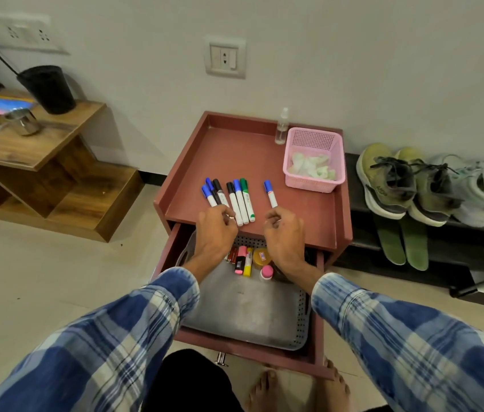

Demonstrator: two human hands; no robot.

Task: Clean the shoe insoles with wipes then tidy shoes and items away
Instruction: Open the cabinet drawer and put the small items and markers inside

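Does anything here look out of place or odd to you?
Two green insoles lie outside any shoe, on the dark rack below the olive sneakers. On the red table, one blue-capped marker lies apart from the bunched markers, and the drawer beneath stands open.
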